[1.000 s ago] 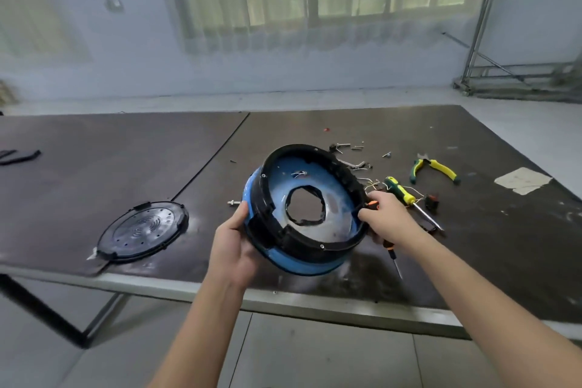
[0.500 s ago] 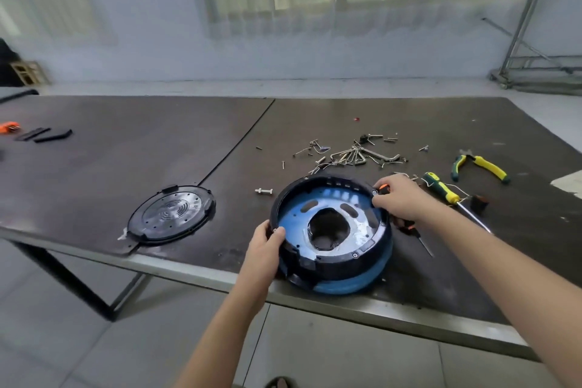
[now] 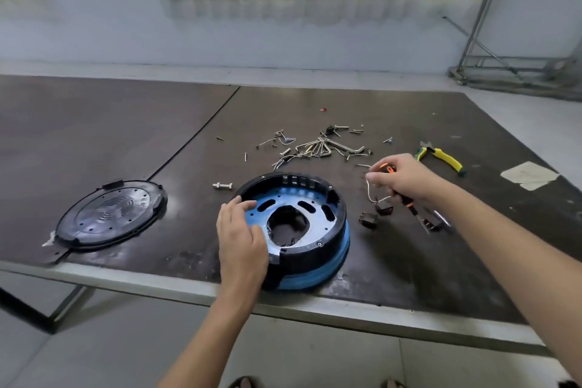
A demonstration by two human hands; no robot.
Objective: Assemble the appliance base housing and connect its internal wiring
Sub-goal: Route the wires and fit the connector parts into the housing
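Note:
The round base housing (image 3: 315, 249), black ring over a blue shell with a hole in its middle, lies open side up near the table's front edge. My left hand (image 3: 241, 238) rests on its left rim, fingers loosely bent. To the right, my right hand (image 3: 406, 179) grips a small orange-and-black screwdriver (image 3: 409, 203) and pinches a thin white wire (image 3: 369, 190). The wire runs down to two small black switch parts (image 3: 376, 213) lying beside the housing. A round black base plate (image 3: 110, 214) lies flat at the left.
A scatter of screws, hex keys and wire bits (image 3: 318, 145) lies behind the housing, with a white bolt (image 3: 222, 185) to its left. Yellow-green pliers (image 3: 441, 159) and a scrap of paper (image 3: 529, 175) sit at the right. The table's metal front edge (image 3: 157, 282) runs close below.
The housing went from held tilted in both hands to lying flat on the table. My right hand left its rim and moved right to the wire, still holding the screwdriver.

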